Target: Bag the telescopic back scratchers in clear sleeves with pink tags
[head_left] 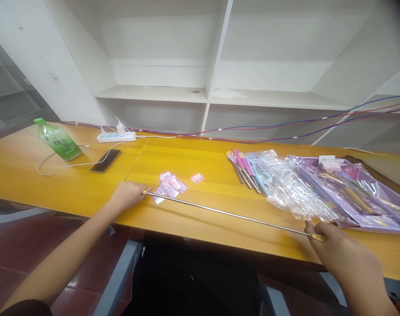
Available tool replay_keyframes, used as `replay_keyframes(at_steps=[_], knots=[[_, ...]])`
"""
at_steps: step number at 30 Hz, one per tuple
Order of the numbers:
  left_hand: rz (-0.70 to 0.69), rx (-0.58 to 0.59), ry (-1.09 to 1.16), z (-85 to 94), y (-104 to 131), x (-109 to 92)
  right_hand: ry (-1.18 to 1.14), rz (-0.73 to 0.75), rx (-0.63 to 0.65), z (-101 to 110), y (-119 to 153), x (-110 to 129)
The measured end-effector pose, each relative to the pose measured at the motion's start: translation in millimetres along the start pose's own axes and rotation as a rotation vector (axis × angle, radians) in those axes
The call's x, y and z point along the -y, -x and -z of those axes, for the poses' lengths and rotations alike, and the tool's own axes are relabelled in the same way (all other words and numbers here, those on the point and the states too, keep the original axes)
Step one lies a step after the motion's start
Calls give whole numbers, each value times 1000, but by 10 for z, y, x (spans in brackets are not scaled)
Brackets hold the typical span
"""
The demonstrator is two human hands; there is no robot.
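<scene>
A telescopic back scratcher with a long metal rod is stretched out above the front of the table, sloping down to the right. At its left end, my left hand is closed around a yellow tip. The other yellow end sits in the closed fingers of my right hand; part of it is hidden. Beneath the rod near my left hand lies a pile of small pink and purple cards, with a single card apart from it. Several back scratchers with pink, blue and yellow hand-shaped heads lie farther back.
Clear plastic wrappers and a purple box holding wrapped pieces occupy the right side. On the left are a green bottle, a phone and a power strip with a white cable. White shelves stand behind the table.
</scene>
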State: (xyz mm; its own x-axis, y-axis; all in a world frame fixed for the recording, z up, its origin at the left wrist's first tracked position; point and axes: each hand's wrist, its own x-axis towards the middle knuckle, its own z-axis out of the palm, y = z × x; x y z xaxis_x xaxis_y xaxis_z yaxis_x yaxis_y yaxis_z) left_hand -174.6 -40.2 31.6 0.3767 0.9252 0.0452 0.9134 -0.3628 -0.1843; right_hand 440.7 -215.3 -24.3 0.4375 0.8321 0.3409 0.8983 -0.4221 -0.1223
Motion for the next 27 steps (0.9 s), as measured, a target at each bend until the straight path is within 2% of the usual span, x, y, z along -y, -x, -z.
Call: replay_keyframes(at_steps=[3, 4, 6, 8, 11, 13, 14, 16, 18, 22, 27], knots=[[37, 89, -26, 157, -118, -142, -44, -255, 151, 44, -169, 146], [34, 102, -31, 209, -166, -230, -40, -272, 162, 51, -215, 252], [-31, 124, -8, 284, -262, -493, -37, -178, 146, 53, -249, 604], [-129, 127, 37, 306, -350, -862, -59, -10, 140, 44, -175, 1139], [-251, 100, 175, 246, -442, -1445, -78, 207, 178, 16, 112, 2036], [-267, 96, 215, 174, -457, -1705, -55, 303, 200, -15, 315, 2454], [-277, 106, 222, 136, -448, -1776, -64, 346, 237, -34, 390, 2570], [-300, 112, 220, 65, -401, -1815, -103, 386, 312, -80, 467, 2638], [-341, 74, 219, 7, -337, -1772, -156, 387, 353, -126, 470, 2575], [-446, -35, 274, -70, -270, -1658, -220, 370, 343, -165, 428, 2463], [-473, -47, 378, -106, -324, -1594, -265, 382, 358, -145, 419, 2497]])
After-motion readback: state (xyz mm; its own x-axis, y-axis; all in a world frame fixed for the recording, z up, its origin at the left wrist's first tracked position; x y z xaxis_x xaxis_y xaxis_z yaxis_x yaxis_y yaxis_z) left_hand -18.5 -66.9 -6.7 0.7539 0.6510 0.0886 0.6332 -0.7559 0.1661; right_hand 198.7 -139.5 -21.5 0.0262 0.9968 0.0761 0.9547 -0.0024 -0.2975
